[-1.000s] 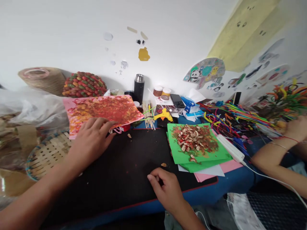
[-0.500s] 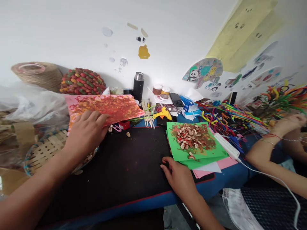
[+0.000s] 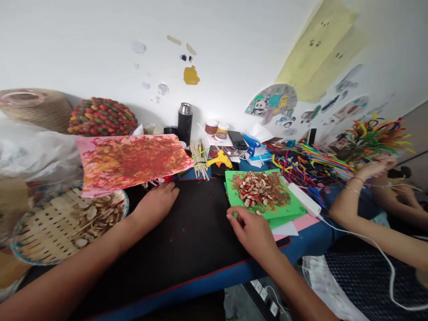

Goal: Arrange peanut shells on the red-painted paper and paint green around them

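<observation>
My left hand [image 3: 161,199] rests low on the black mat [image 3: 190,236], fingers bent together and pressed down; whatever lies under the fingertips is hidden. Just behind it, a pink sheet painted in orange and brown [image 3: 133,158] lies across other items and the edge of a woven bamboo basket [image 3: 36,227]. Dried slices [image 3: 100,218] and a thin stick are in that basket. At the near left edge of a green painted sheet [image 3: 284,208] is my right hand [image 3: 254,229], its fingers curled in; I cannot make out what they hold. Wood-like slices [image 3: 256,189] are heaped on the green sheet.
A yellow glue gun [image 3: 220,159], wooden sticks [image 3: 199,167] and a black flask [image 3: 185,124] stand or lie behind the mat. A white power strip [image 3: 304,199] trails a cable rightward. Colourful pipe cleaners [image 3: 310,156] lie near another person's forearm [image 3: 371,223].
My left hand has left the pink sheet and come down to the right onto the mat, where a small slice lay. My right hand stays near the green sheet; the view has shifted.
</observation>
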A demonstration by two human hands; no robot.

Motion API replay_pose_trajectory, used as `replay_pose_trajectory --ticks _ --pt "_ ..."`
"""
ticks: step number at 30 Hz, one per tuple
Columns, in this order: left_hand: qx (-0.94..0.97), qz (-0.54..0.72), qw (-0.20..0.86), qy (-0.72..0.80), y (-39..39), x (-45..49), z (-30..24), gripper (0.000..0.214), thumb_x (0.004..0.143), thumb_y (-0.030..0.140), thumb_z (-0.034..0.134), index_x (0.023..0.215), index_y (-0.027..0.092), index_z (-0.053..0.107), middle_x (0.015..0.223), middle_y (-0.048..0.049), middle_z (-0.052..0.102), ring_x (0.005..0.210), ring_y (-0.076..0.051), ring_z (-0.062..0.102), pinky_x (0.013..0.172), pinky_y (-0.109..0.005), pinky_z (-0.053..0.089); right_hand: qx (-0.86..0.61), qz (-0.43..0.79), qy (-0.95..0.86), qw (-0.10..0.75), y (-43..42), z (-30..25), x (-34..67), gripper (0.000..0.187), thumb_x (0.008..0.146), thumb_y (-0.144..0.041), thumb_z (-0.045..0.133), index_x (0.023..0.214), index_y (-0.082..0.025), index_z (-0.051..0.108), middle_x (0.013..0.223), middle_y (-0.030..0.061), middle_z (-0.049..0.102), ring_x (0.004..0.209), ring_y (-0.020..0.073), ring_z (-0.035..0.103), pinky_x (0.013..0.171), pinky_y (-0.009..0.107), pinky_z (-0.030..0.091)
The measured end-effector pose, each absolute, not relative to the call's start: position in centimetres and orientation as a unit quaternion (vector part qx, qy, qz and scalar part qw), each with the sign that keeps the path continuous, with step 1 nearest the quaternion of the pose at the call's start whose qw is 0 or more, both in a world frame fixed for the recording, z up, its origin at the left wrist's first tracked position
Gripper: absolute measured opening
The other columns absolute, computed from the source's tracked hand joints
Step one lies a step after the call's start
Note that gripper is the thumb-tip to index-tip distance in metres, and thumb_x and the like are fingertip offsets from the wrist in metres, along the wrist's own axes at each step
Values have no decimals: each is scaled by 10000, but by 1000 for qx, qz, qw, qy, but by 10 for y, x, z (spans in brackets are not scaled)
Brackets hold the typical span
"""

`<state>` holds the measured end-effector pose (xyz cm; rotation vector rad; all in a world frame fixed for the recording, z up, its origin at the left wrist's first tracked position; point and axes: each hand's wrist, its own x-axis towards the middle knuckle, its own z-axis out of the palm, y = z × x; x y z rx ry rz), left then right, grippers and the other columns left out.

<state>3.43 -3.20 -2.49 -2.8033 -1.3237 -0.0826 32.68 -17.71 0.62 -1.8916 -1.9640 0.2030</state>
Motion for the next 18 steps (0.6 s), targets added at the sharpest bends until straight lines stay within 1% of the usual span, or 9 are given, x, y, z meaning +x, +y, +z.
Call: replay_pose_trajectory --ticks 2,4,5,7,9,11,14,16,18 --pt "-906 -34 12 -423 -23 36 -21 365 958 -43 473 1075 111 782 1077 -175 749 1011 -315 757 926 -433 620 -695 65 -687 203 -163 19 345 251 1064 -374 594 1072 -263 819 655 -10 739 576 213 696 583 282 392" --pt "-905 -45 -1 -423 -18 39 -16 359 942 -56 464 1014 106 775 1006 -169 741 935 -303 761 866 -415 629 -717 63 -658 221 -149 30 364 262 1050 -401 599 1081 -266 822 719 6 789 635 230 735 608 283 425" --pt "-906 -52 -10 -421 -17 42 -14 350 943 -53 463 987 107 771 980 -165 738 908 -299 761 848 -412 631 -727 65 -643 230 -142 34 372 263 1043 -406 607 1096 -266 823 760 14 816 670 237 755 624 284 446" --pt "-911 -70 -35 -405 -18 54 -7 321 975 -16 470 960 117 763 955 -151 740 894 -292 761 844 -409 633 -752 45 -619 222 -129 40 386 268 1030 -417 624 1107 -272 835 783 23 833 683 253 762 625 294 451" --pt "-921 -97 -67 -371 -24 76 2 290 1034 58 486 995 143 761 988 -127 754 959 -276 766 898 -394 630 -773 20 -602 197 -120 43 397 255 1009 -414 658 1107 -273 847 820 36 848 724 271 772 623 301 442" --pt "-931 -131 -100 -325 -32 107 13 272 1071 112 491 1071 175 755 1078 -102 765 1043 -242 760 965 -360 614 -784 7 -595 176 -113 42 406 278 1019 -408 647 1146 -268 851 882 54 861 748 277 773 615 309 433" --pt "-938 -179 -137 -265 -40 163 26 257 1073 118 503 1145 186 740 1158 -94 762 1126 -226 745 1018 -339 596 -786 -2 -596 167 -109 37 417 315 1047 -400 609 1196 -254 846 931 75 871 797 280 781 649 317 460" --pt "-940 -198 -156 -228 -42 198 29 236 1061 122 527 1135 173 744 1174 -107 767 1119 -228 749 1019 -337 599 -784 -6 -596 172 -109 33 424 326 1051 -393 602 1220 -251 841 959 82 879 831 281 791 679 320 487" --pt "-943 -206 -172 -195 -42 226 27 234 1023 87 553 1112 160 758 1183 -118 775 1112 -233 756 1019 -338 604 -779 -2 -600 183 -112 32 431 334 1040 -388 606 1234 -243 835 986 89 885 854 283 802 701 326 509"
